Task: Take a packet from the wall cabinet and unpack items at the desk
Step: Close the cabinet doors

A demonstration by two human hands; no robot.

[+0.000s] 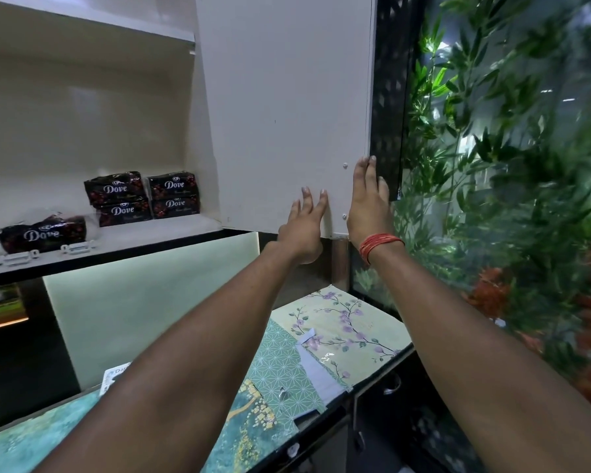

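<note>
Fingers of both hands are straight, gripping nothing. Right hand [369, 203] lies flat on the cabinet door [287, 114] near its lower free edge, fingertips just beside the upper of two small screw heads. Left hand [302, 227] sits just left of it at the door's bottom edge, fingers spread, tips touching or nearly touching the panel; can't tell which. Red bangles [379, 245] on the right wrist.

Door stands swung open. Left of it, w/ the door as landmark: the open cabinet shelf [116, 240] holding dark Dove packets. A stack of four [142, 198] sits closest to the door, two wide by two high, long axes running left-right along the shelf. One loose packet [41, 233] lies further left near the shelf front, same orientation.

So the packets lie left of both hands and a bit lower than the fingertips. Left hand is nearer; judged best placed to reach across to the stack's right end, approx. along its long axis.

Below the door: the surface [338, 332], covered w/ floral and teal patterned sheets. Right of the door: green foliage behind glass.
</note>
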